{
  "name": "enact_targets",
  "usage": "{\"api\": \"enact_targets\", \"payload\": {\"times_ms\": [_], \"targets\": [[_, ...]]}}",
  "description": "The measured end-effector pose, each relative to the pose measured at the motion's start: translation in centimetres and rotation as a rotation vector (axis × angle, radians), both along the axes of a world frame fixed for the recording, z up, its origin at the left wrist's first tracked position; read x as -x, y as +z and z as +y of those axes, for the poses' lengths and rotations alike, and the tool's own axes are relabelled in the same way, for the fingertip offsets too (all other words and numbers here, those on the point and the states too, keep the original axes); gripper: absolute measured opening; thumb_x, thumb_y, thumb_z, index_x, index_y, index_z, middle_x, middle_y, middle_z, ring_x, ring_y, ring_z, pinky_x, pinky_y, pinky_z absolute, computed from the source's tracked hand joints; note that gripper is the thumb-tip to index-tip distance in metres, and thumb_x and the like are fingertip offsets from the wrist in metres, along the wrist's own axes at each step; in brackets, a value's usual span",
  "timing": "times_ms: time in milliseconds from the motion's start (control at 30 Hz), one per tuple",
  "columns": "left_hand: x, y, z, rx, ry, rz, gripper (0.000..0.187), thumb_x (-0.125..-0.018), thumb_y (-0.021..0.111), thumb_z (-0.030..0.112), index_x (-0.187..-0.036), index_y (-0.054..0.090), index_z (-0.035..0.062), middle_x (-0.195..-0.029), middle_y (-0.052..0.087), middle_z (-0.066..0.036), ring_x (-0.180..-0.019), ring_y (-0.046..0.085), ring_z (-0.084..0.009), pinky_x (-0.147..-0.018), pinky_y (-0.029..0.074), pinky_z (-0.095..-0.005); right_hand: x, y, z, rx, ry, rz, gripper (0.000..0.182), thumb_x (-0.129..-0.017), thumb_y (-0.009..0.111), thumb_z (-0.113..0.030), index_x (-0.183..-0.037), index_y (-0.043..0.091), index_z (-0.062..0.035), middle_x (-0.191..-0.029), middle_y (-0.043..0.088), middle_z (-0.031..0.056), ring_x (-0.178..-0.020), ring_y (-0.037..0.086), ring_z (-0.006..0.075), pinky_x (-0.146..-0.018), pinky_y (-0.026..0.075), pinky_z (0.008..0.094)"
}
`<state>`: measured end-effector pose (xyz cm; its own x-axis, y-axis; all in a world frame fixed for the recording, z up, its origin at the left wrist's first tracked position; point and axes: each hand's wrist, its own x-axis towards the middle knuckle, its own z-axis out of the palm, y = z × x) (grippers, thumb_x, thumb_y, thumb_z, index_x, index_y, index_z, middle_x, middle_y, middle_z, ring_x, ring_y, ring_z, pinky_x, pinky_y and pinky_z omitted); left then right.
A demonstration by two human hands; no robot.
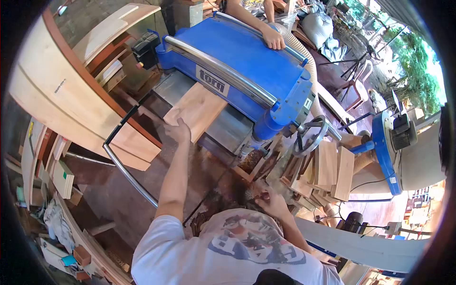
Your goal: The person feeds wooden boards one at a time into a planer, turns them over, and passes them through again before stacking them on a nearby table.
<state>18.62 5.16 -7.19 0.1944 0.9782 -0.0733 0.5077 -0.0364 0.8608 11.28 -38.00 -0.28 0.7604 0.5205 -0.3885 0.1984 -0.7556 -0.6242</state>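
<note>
A light wooden board (197, 110) sticks out of the front of a blue planer (228, 52), over its grey metal bed (228, 129). My left hand (178, 131) is at the board's near left corner, with the thumb on top and the other fingers partly hidden; it grips the board. Lower right, away from the machine, my right hand (271, 202) hangs beside my body with its fingers curled. Whether it holds anything is too unclear to tell. The planer's handwheel (311, 137) is to the right of the board.
Another person's hand (273, 39) rests on the planer's far side. Stacked boards (327, 166) stand right of my right hand. A curved metal bar (128, 173) is left of my left arm. Large panels (71, 95) fill the left; a blue dust collector (384, 147) stands right.
</note>
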Motion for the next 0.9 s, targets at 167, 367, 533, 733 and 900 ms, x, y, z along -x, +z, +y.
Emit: {"api": "enact_targets", "payload": {"times_ms": [167,367,533,733,900], "targets": [[-5.4,-4.4,0.3,-0.237,0.012,-0.033,0.08,-0.094,0.051,0.036,-0.142,0.016,-0.018,-0.145,0.02,-0.039,-0.137,0.022,-0.0479,-0.114,0.02,-0.0534,-1.8,-1.3,-1.7,0.009,-0.034,-0.039,0.056,-0.082,0.071,-0.034,-0.126,0.051,-0.0064,-0.114,0.064,0.0186,-0.097,0.064,0.0407,-0.086,0.051,0.0464],[-6.9,-5.8,0.4,-0.277,0.002,0.021,0.08,-0.096,0.047,0.04,-0.142,0.016,-0.017,-0.144,0.022,-0.039,-0.136,0.023,-0.0491,-0.113,0.02,-0.0541,-4.5,0.5,-1.8,0.034,-0.169,0.04,0.053,-0.083,0.071,-0.033,-0.124,0.052,-0.0054,-0.11,0.067,0.019,-0.093,0.067,0.0375,-0.083,0.052,0.0443],[-8.1,-4.0,0.0,-0.231,-0.034,0.062,0.082,-0.097,0.046,0.044,-0.143,0.016,-0.0167,-0.144,0.023,-0.04,-0.136,0.023,-0.0492,-0.113,0.021,-0.0544,-6.7,-1.8,-3.5,-0.049,-0.197,-0.025,0.053,-0.083,0.071,-0.032,-0.125,0.052,-0.0057,-0.104,0.068,0.0193,-0.088,0.068,0.0365,-0.081,0.053,0.0439],[-10.7,-10.7,3.9,-0.314,-0.044,0.551,0.087,-0.096,0.038,0.056,-0.142,0.022,-0.0158,-0.14,0.034,-0.039,-0.129,0.036,-0.051,-0.11,0.028,-0.0547,-5.8,-6.8,-11.4,-0.148,-0.497,-0.202,0.056,-0.084,0.072,-0.033,-0.125,0.051,-0.0009,-0.103,0.067,0.0204,-0.095,0.066,0.0346,-0.085,0.051,0.0428],[-8.1,-6.0,-1.3,-0.032,0.196,0.313,0.081,-0.094,0.04,0.058,-0.134,0.038,-0.0129,-0.123,0.051,-0.037,-0.111,0.056,-0.0483,-0.089,0.049,-0.0563,-6.4,-16.5,-22.9,-0.202,-1.16,-0.262,0.075,-0.083,0.073,-0.04,-0.134,0.042,0.0062,-0.114,0.061,0.0238,-0.091,0.066,0.0298,-0.074,0.054,0.0389]]}}
